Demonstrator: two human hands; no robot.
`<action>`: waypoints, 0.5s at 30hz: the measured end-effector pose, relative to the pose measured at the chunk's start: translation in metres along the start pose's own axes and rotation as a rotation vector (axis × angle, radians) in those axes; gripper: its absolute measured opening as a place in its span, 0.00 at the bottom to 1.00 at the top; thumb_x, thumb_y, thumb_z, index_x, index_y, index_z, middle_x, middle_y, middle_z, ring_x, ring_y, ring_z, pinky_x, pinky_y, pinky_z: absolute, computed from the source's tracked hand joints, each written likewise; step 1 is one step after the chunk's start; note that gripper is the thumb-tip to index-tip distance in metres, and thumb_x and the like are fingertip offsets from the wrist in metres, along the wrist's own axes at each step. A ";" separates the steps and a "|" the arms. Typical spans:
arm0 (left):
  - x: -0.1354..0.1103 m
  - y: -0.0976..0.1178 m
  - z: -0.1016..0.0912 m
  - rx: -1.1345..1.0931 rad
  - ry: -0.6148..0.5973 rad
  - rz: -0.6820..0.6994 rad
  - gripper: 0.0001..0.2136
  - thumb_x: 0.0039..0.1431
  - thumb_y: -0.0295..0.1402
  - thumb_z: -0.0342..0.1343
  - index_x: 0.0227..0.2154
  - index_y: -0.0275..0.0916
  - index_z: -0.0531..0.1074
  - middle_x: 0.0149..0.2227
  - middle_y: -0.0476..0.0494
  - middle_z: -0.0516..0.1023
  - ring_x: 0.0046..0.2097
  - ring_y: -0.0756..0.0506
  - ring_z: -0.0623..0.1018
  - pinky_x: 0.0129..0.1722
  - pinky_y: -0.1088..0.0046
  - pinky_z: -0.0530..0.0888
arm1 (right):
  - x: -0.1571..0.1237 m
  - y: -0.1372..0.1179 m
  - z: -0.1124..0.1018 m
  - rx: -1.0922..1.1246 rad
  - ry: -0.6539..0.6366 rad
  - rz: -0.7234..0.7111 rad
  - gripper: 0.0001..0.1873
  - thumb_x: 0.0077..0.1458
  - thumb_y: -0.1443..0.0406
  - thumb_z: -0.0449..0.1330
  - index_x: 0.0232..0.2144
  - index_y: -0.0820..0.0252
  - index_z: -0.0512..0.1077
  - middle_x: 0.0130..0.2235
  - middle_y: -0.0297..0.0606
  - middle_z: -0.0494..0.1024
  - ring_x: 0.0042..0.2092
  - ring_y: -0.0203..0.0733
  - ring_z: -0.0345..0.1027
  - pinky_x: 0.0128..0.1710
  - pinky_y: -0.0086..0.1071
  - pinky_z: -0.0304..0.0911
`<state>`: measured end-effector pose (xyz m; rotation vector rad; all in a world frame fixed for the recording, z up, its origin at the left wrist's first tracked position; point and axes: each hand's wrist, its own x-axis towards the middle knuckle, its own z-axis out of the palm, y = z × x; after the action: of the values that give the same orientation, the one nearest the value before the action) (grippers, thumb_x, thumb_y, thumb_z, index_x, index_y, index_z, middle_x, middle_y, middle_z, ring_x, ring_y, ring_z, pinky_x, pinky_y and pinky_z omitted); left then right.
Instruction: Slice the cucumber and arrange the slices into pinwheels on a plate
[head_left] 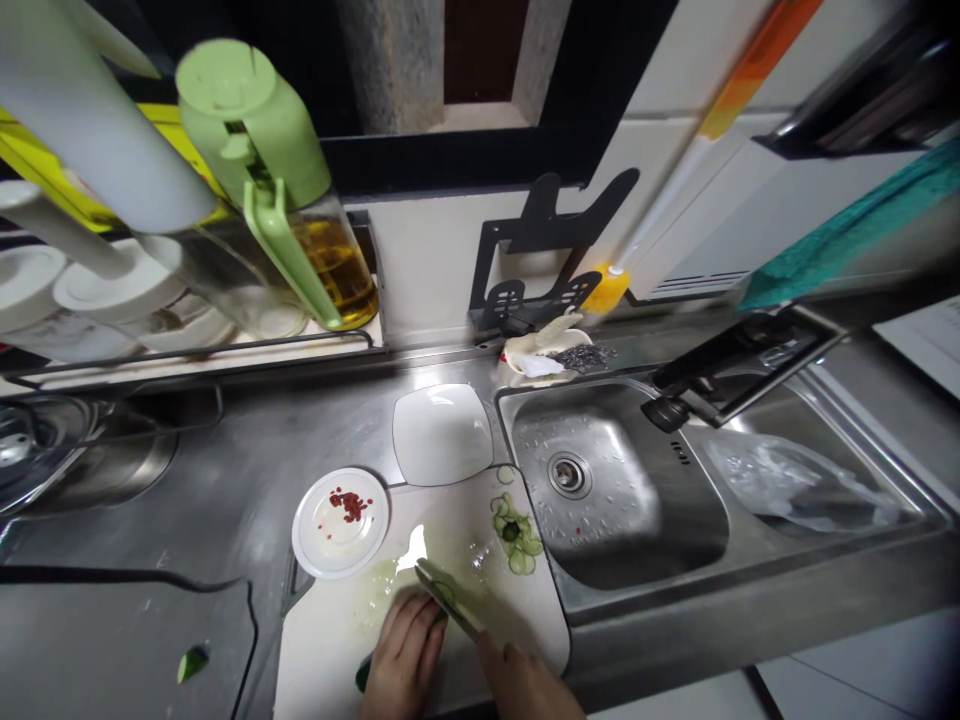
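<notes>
Left hand point(405, 655) presses cucumber point(442, 595) flat at cutting board point(330, 640) front edge. Right hand point(525, 680) closed on knife point(450, 600) handle, blade across cucumber. Curl fingertips back, slice thin, push pieces toward slices point(516, 535) at sink-side edge.

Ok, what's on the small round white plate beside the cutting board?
The small round white plate holds a few red bits, maybe chopped chilli; the rest shows bare. Nothing covers it.

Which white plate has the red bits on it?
The round plate, left of the cutting board. The square plate behind the board is bare.
</notes>
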<state>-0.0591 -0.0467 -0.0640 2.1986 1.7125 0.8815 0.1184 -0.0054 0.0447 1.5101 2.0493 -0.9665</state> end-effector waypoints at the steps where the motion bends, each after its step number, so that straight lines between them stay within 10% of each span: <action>1: 0.000 0.000 0.000 0.000 0.003 0.006 0.11 0.64 0.30 0.48 0.45 0.39 0.72 0.43 0.45 0.80 0.47 0.46 0.78 0.50 0.68 0.76 | 0.002 0.000 0.002 0.007 0.004 -0.002 0.25 0.53 0.80 0.43 0.44 0.58 0.71 0.33 0.42 0.80 0.35 0.45 0.77 0.26 0.28 0.62; 15: -0.002 -0.001 0.001 -0.002 0.019 -0.023 0.11 0.64 0.33 0.50 0.45 0.40 0.73 0.42 0.44 0.80 0.47 0.46 0.79 0.49 0.68 0.77 | 0.020 0.009 0.012 0.114 -0.019 0.009 0.30 0.50 0.81 0.44 0.52 0.60 0.68 0.40 0.44 0.80 0.41 0.47 0.75 0.36 0.32 0.65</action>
<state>-0.0600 -0.0480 -0.0659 2.1711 1.7413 0.9012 0.1199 0.0007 0.0201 1.5589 2.0032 -1.1069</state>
